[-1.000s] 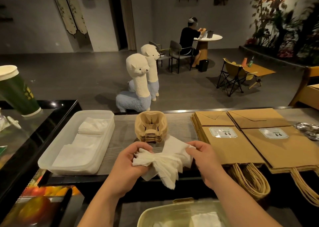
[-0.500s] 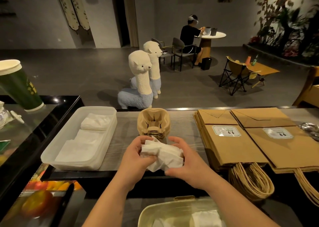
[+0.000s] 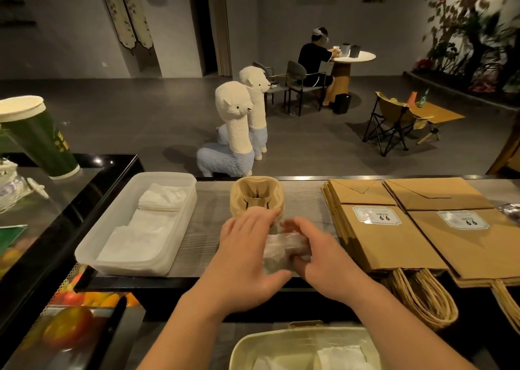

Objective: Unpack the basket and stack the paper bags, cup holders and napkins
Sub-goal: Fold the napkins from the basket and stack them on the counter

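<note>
– Dim café counter point(image 3: 208, 229), seating area beyond: both hands are down on a wad of napkins point(image 3: 281, 250) that lies between the holders point(image 3: 256, 198) and the bags point(image 3: 394, 243). How are you holding it?

– My left hand point(image 3: 244, 254) lies over the wad with its fingers fairly straight, pressing it flat, and the thumb is tucked at the near edge. My right hand point(image 3: 320, 254) has its fingers curled round the right end, grasping it. Blur softens the fingertips, so I would not swear to more.

– And the step, as you read it?

– Squaring a loose bunch before it joins the folded napkins in the tray point(image 3: 185, 223) at left. I judge the job well along but unfinished. The bags sit in two piles and the holders are nested, but more napkins show in the basket point(image 3: 281, 332) at the bottom edge.

– What makes it go well?

– Light pressure. Tissue creases and tears, so I would smooth outward from the middle rather than crush. I would align the edges against the counter, then lift with both hands under the stack so no sheet slides off. I would also mind my left fingertips, which reach just beside the holders; a nudge could topple that stack.
</note>
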Motion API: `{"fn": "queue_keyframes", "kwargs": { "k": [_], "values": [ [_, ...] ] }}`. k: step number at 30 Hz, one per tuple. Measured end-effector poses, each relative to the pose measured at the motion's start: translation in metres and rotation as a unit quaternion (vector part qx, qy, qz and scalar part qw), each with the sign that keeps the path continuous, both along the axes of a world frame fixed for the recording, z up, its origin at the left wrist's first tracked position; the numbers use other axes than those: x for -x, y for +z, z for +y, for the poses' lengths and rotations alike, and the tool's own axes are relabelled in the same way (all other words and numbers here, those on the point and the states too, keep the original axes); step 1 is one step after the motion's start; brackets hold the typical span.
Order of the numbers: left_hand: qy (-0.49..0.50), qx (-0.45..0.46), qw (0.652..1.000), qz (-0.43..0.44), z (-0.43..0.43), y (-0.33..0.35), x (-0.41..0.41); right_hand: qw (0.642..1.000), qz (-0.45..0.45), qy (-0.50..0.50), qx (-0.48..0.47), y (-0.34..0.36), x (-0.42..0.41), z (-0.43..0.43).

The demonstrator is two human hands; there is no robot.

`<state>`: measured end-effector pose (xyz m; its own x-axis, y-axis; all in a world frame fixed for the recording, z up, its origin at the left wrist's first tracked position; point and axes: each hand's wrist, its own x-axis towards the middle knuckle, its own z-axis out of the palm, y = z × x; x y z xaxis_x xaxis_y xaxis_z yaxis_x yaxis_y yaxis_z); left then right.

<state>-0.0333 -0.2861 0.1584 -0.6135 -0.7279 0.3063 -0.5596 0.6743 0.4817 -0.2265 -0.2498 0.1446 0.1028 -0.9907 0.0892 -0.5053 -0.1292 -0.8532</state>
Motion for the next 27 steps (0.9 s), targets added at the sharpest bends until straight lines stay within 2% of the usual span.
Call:
{"fn": "queue_keyframes", "kwargs": {
  "k": [5, 8, 10, 12, 14, 16, 18, 21, 24, 27],
  "values": [
    [0.023, -0.153, 0.986, 0.057, -0.003, 0.024, 0.016, 0.992, 0.119, 0.045, 0.023, 0.05, 0.006, 0.013],
    [-0.003, -0.289, 0.953, 0.096, 0.003, 0.024, 0.019, 0.99, 0.131, 0.046, 0.032, 0.064, 0.015, 0.02],
    [-0.002, -0.323, 0.938, 0.127, 0.007, 0.021, 0.019, 0.99, 0.126, 0.051, 0.033, 0.068, 0.019, 0.022],
    [0.002, -0.338, 0.93, 0.145, 0.012, 0.017, 0.018, 0.996, 0.072, 0.045, 0.028, 0.067, 0.018, 0.022],
    [0.022, -0.361, 0.912, 0.195, 0.016, 0.015, 0.017, 1.0, -0.02, 0.003, 0.014, 0.056, 0.015, 0.021],
    [0.061, -0.408, 0.86, 0.3, 0.019, 0.011, 0.016, 0.991, -0.118, -0.044, -0.035, 0.038, 0.008, 0.022],
    [0.094, -0.444, 0.796, 0.401, 0.022, 0.006, 0.016, 0.966, -0.224, -0.072, -0.107, 0.02, -0.004, 0.024],
    [0.13, -0.46, 0.732, 0.486, 0.02, -0.007, 0.014, 0.928, -0.325, -0.107, -0.147, 0.004, -0.019, 0.023],
    [0.136, -0.465, 0.717, 0.502, 0.014, -0.018, 0.008, 0.926, -0.322, -0.124, -0.152, -0.001, -0.023, 0.013],
    [0.127, -0.478, 0.7, 0.515, 0.007, -0.025, 0.001, 0.948, -0.251, -0.133, -0.143, 0.003, -0.017, -0.003]
  ]
}}
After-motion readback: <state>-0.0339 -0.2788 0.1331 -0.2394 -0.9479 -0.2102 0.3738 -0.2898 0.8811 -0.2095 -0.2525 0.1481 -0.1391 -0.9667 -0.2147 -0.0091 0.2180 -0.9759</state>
